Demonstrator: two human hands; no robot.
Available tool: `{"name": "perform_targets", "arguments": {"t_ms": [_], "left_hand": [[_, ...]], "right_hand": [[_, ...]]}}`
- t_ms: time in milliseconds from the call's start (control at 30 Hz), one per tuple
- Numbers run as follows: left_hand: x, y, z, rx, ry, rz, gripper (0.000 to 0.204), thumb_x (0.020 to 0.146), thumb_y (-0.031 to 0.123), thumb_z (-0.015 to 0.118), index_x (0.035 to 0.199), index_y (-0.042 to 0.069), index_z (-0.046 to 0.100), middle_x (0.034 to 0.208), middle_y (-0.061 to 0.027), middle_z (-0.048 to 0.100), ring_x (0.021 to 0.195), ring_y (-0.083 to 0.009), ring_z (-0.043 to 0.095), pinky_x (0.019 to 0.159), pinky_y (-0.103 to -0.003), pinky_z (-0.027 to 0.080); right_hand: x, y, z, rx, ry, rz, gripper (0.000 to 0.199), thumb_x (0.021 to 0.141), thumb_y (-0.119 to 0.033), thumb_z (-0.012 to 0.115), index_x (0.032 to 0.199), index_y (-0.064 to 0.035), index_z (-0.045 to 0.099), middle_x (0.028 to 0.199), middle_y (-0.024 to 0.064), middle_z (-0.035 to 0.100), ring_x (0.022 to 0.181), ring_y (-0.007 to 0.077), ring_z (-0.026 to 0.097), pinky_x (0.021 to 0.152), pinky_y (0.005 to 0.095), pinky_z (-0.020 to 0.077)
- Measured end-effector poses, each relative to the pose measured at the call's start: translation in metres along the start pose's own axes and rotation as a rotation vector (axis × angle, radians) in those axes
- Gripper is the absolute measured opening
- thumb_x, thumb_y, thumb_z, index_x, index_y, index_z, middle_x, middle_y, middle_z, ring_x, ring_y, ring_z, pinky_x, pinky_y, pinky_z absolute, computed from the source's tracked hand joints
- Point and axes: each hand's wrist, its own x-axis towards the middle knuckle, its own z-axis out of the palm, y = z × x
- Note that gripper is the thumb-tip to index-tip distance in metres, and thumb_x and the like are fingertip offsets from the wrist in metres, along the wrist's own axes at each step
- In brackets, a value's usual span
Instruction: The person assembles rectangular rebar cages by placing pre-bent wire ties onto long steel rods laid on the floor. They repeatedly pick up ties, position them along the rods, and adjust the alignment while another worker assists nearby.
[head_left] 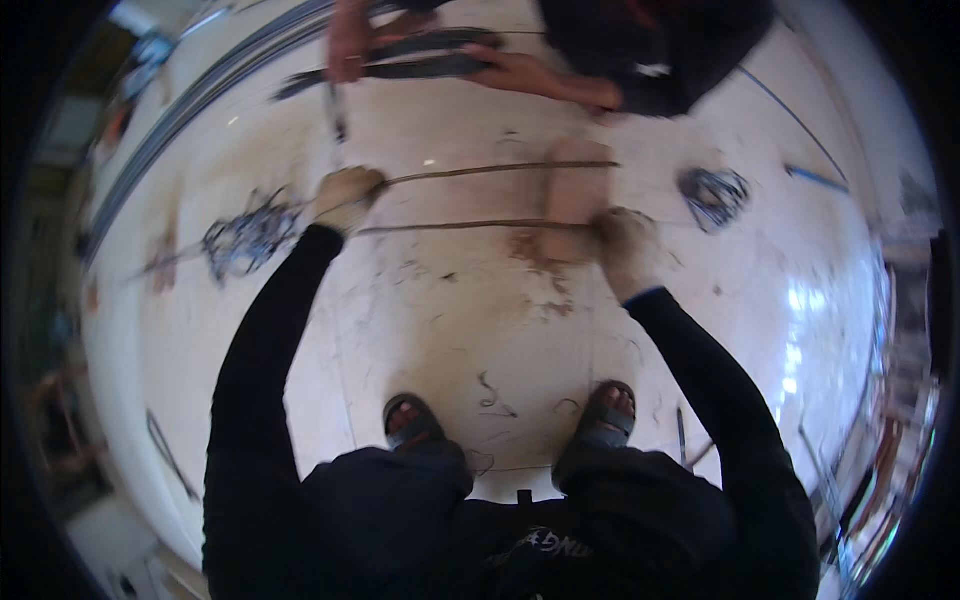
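Note:
My left hand (348, 198), in a pale glove, closes round the left end of a thin brown metal rod (490, 170). That rod runs right, over a pinkish block (580, 190), and its far end is free. A second thin metal rod (460, 227) lies nearer to me, roughly parallel. Its right end meets my right hand (627, 250), also gloved and blurred, with the fingers closed on it. Its left end reaches close to my left wrist.
Across from me a co-worker's hands (510, 72) hold dark, long-shaped pieces (430, 55). Tangled wire (250, 235) lies at left, a wire coil (713, 195) at right. Long dark bars (190, 130) run along the far left. My sandalled feet (410, 420) stand on the pale, stained floor (480, 330).

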Motion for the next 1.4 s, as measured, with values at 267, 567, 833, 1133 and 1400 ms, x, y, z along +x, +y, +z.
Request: {"name": "perform_targets", "arguments": {"t_ms": [267,567,833,1133,1400], "left_hand": [[-0.081,0.056,-0.036,0.055,0.693,-0.672,0.048,0.074,0.036,0.088,0.112,0.012,0.07,0.119,-0.0143,0.067,0.112,-0.0362,0.064,0.094,-0.049,0.051],[-0.152,-0.008,0.013,-0.716,0.31,-1.066,0.057,0.095,0.052,0.069,0.122,0.001,0.07,0.119,-0.0199,0.075,0.116,-0.0368,0.068,0.101,-0.042,0.051],[-0.128,-0.003,0.024,-0.79,0.429,-1.015,0.048,0.108,0.046,0.05,0.114,0.003,0.073,0.111,-0.0216,0.075,0.11,-0.0403,0.069,0.094,-0.046,0.052],[-0.138,-0.013,-0.019,-0.507,0.153,-0.705,0.041,0.101,0.043,0.06,0.106,0.004,0.072,0.111,-0.0214,0.073,0.105,-0.043,0.068,0.093,-0.05,0.052],[-0.175,-0.123,-0.01,-0.294,0.612,-1.438,0.055,0.09,0.039,0.074,0.128,0.001,0.063,0.127,-0.0245,0.07,0.123,-0.0387,0.065,0.102,-0.05,0.052]], "right_hand": [[-0.01,-0.017,-0.015,-0.05,0.087,0.022,0.023,0.088,-0.011,0.071,0.11,-0.011,0.075,0.129,0.0139,0.069,0.122,0.034,0.063,0.112,0.0577,0.0411],[-0.014,-0.082,-0.014,0.187,0.142,-0.148,0.032,0.084,-0.009,0.076,0.116,-0.0086,0.072,0.131,0.0162,0.067,0.125,0.0396,0.06,0.117,0.0537,0.041],[-0.022,-0.095,-0.007,0.282,-0.001,-0.146,0.031,0.086,-0.007,0.074,0.117,-0.0063,0.071,0.129,0.0182,0.066,0.119,0.0417,0.061,0.098,0.0515,0.0508],[-0.035,-0.1,-0.002,0.287,-0.11,-0.121,0.033,0.083,-0.005,0.077,0.116,-0.0058,0.073,0.131,0.0184,0.066,0.123,0.0393,0.062,0.103,0.0459,0.0523],[-0.039,-0.096,0.0,0.255,-0.118,-0.135,0.036,0.081,-0.003,0.077,0.117,-0.0043,0.071,0.13,0.0184,0.066,0.124,0.0395,0.061,0.103,0.0468,0.0516]]}}
